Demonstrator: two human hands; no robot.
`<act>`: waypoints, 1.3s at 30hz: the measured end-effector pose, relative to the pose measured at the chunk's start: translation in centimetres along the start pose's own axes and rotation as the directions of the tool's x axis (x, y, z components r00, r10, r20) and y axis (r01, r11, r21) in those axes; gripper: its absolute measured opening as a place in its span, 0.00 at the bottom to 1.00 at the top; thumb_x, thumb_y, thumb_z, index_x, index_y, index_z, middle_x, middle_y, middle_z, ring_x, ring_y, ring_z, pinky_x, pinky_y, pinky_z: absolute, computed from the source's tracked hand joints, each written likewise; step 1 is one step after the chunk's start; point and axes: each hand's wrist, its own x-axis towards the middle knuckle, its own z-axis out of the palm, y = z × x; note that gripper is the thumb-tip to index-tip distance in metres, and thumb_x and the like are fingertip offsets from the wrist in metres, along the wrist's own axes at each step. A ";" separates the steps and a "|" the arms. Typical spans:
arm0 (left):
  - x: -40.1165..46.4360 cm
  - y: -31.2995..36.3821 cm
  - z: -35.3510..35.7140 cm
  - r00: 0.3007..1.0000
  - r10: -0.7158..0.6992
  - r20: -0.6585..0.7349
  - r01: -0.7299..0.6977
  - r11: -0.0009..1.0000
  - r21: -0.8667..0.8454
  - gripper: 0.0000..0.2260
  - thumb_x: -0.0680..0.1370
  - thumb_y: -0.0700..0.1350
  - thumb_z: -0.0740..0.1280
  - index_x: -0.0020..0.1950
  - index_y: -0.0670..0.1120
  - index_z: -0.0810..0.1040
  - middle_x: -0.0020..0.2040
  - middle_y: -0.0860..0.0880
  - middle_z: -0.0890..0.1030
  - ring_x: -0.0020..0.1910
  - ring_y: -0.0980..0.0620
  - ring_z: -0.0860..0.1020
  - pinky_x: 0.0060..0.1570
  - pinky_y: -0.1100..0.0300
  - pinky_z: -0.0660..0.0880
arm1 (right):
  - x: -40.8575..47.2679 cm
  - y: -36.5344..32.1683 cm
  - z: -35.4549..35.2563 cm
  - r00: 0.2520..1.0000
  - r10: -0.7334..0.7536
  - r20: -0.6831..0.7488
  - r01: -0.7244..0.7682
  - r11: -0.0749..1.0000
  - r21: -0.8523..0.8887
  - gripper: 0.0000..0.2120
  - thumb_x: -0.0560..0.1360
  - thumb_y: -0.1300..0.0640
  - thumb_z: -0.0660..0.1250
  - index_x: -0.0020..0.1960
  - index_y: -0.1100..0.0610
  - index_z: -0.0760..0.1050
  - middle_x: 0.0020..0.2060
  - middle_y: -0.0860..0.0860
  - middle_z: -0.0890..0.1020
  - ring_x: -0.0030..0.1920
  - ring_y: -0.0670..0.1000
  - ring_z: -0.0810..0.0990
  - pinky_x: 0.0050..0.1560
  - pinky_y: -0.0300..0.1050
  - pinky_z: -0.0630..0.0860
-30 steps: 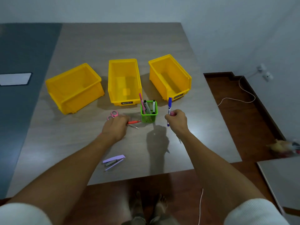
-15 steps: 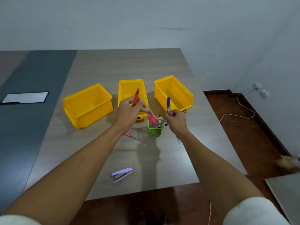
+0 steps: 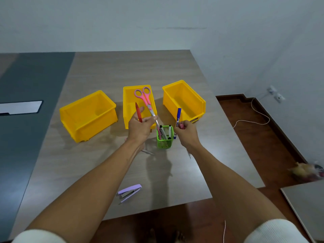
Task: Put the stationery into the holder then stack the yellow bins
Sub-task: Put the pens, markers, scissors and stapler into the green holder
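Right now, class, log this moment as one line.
left hand: pink-handled scissors tips at green mesh holder, plus red pen | right hand: blue marker | purple stapler: on table

The right-hand yellow bin point(image 3: 184, 100) carries a small dark label point(image 3: 194, 119) on its near front lip, but the lettering is too blurred to make out. The blue marker point(image 3: 178, 116) shows print I cannot read.

A grey wood-grain table point(image 3: 108, 172) fills the centre. A white cable point(image 3: 252, 118) trails over the brown floor point(image 3: 263, 146) at right, below a pale wall point(image 3: 157, 23) across the top.
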 end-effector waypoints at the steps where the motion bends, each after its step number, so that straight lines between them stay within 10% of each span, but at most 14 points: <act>1: 0.3 -0.7 0.2 1.000 -0.018 0.008 0.018 1.000 0.007 0.22 0.76 0.40 0.76 0.68 0.50 0.76 0.44 0.44 0.85 0.25 0.57 0.74 0.39 0.60 0.71 | 0.1 -0.1 0.1 1.000 -0.002 0.019 0.002 1.000 0.016 0.07 0.74 0.63 0.71 0.49 0.55 0.75 0.39 0.53 0.79 0.37 0.51 0.75 0.36 0.45 0.74; 5: 1.4 -2.8 0.4 0.998 0.009 0.062 -0.021 0.982 0.188 0.03 0.76 0.43 0.73 0.49 0.48 0.85 0.51 0.34 0.85 0.38 0.47 0.78 0.45 0.50 0.76 | 0.8 -0.1 0.3 0.999 -0.013 0.034 0.013 1.000 0.011 0.10 0.76 0.61 0.70 0.55 0.51 0.75 0.46 0.54 0.82 0.37 0.51 0.77 0.32 0.43 0.74; 9: 2.2 -3.8 1.5 0.992 0.067 0.108 -0.097 0.952 0.291 0.03 0.77 0.44 0.74 0.44 0.47 0.83 0.39 0.47 0.84 0.34 0.63 0.77 0.38 0.69 0.74 | 1.4 0.1 0.4 0.998 -0.066 0.008 0.066 0.998 -0.016 0.03 0.78 0.56 0.68 0.50 0.49 0.75 0.39 0.53 0.81 0.32 0.49 0.74 0.31 0.42 0.71; 15: 3.1 -8.1 2.5 0.997 0.039 0.066 -0.059 0.936 0.348 0.08 0.76 0.47 0.75 0.37 0.54 0.83 0.36 0.46 0.83 0.34 0.54 0.75 0.40 0.52 0.76 | 2.7 2.7 1.4 0.998 -0.035 0.044 0.040 0.993 -0.110 0.06 0.75 0.52 0.71 0.50 0.52 0.80 0.36 0.47 0.80 0.37 0.49 0.77 0.37 0.45 0.73; 27: 1.9 -11.0 2.6 0.999 0.032 0.017 -0.036 0.927 0.374 0.05 0.76 0.44 0.76 0.45 0.44 0.85 0.28 0.57 0.73 0.27 0.60 0.67 0.29 0.65 0.64 | 2.2 2.7 1.2 1.000 0.005 -0.026 -0.004 0.999 0.051 0.08 0.78 0.53 0.61 0.54 0.54 0.74 0.42 0.51 0.77 0.41 0.50 0.75 0.39 0.45 0.72; 34: 1.6 -8.4 1.6 0.973 0.230 0.007 -0.224 0.938 0.264 0.05 0.83 0.48 0.61 0.52 0.56 0.76 0.39 0.45 0.76 0.36 0.47 0.74 0.37 0.49 0.72 | 3.3 -0.1 1.0 0.990 -0.095 -0.105 0.099 0.994 0.038 0.11 0.82 0.53 0.54 0.58 0.52 0.74 0.50 0.55 0.77 0.49 0.58 0.78 0.48 0.60 0.80; 36: 2.5 -7.2 1.8 0.971 0.237 -0.015 -0.227 0.943 0.242 0.07 0.84 0.50 0.59 0.56 0.56 0.76 0.43 0.41 0.78 0.42 0.35 0.78 0.40 0.41 0.76 | 3.9 -1.7 0.5 0.983 -0.130 -0.128 0.140 0.988 0.068 0.13 0.83 0.54 0.57 0.64 0.54 0.75 0.53 0.54 0.79 0.54 0.56 0.80 0.52 0.56 0.80; 39: 3.6 -5.3 2.4 0.965 0.259 -0.046 -0.242 0.944 0.226 0.05 0.84 0.48 0.61 0.59 0.53 0.75 0.44 0.51 0.79 0.45 0.44 0.82 0.42 0.47 0.79 | 4.8 -3.4 0.2 0.974 -0.164 -0.157 0.186 0.972 0.141 0.13 0.82 0.57 0.65 0.66 0.56 0.76 0.52 0.49 0.80 0.53 0.46 0.80 0.50 0.36 0.77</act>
